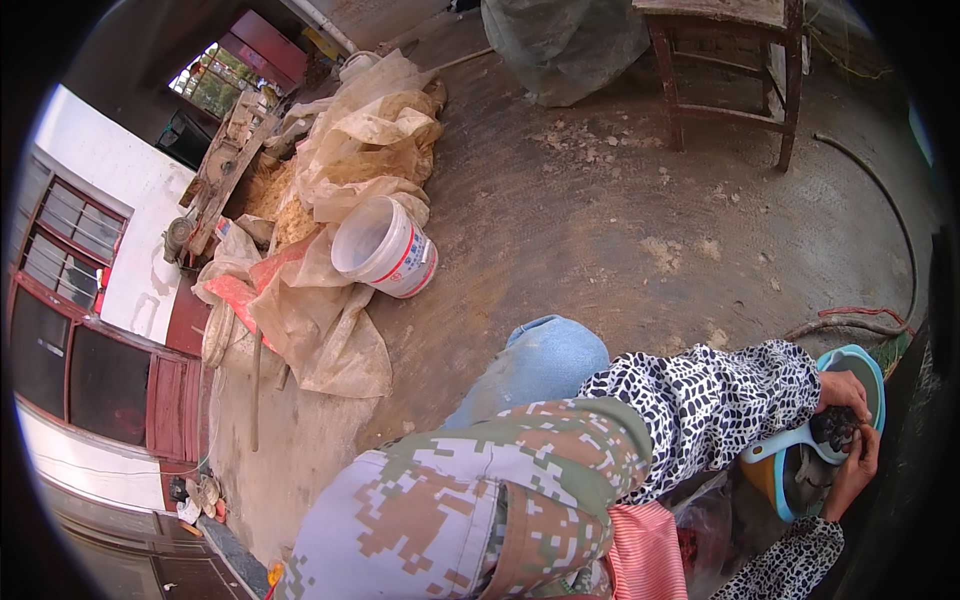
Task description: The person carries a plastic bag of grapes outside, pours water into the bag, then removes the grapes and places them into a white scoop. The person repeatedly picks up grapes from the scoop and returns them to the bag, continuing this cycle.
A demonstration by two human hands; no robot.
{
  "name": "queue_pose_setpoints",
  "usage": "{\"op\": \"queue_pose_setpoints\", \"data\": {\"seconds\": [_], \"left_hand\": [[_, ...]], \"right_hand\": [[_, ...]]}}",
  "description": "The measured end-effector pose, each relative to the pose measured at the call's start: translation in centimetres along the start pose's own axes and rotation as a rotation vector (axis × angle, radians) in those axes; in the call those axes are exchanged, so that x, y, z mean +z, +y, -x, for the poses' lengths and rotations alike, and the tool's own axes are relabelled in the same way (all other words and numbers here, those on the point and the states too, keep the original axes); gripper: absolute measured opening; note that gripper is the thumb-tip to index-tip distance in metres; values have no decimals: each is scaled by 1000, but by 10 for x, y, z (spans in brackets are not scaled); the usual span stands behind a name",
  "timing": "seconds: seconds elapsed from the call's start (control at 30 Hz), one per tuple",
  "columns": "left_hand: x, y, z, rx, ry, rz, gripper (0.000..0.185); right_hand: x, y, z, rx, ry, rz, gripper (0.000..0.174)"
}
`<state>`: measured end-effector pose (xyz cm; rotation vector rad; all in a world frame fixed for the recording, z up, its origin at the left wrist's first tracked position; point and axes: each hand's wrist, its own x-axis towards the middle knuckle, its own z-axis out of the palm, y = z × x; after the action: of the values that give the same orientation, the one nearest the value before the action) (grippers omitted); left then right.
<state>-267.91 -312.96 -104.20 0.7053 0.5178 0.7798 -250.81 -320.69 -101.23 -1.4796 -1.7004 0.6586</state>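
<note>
My left hand (pixel 841 394) and my right hand (pixel 859 463) meet at the far right of the view. Between their fingers is a dark, lumpy object (pixel 832 427), its kind unclear. It is held over a light-blue plastic scoop (pixel 871 364) with a handle. Just below the scoop is an orange container (pixel 759 480) with a blue rim, and its dark contents are hard to make out. Black-and-white patterned oversleeves (pixel 712 401) cover both forearms. The left arm crosses the view in a camouflage sleeve.
A white plastic bucket (pixel 382 251) lies tilted against crumpled plastic sheeting (pixel 367 142). A wooden stool (pixel 720 75) stands at the top right, with a hose (pixel 892 199) curving along the floor below it. Beside my arm is a clear plastic bag (pixel 705 517).
</note>
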Motion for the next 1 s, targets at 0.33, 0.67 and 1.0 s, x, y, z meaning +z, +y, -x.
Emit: {"op": "queue_pose_setpoints", "data": {"seconds": [0.33, 0.67, 1.0], "left_hand": [[0, -38, -29, 232, 420, -195, 31], [-21, -42, -29, 165, 525, -316, 41], [22, -44, -47, 35, 349, -367, 21]], "right_hand": [[9, 6, 12, 9, 158, 338, 19], [10, 6, 19, 74, 93, 259, 18], [-16, -29, 27, 276, 224, 200, 14]]}}
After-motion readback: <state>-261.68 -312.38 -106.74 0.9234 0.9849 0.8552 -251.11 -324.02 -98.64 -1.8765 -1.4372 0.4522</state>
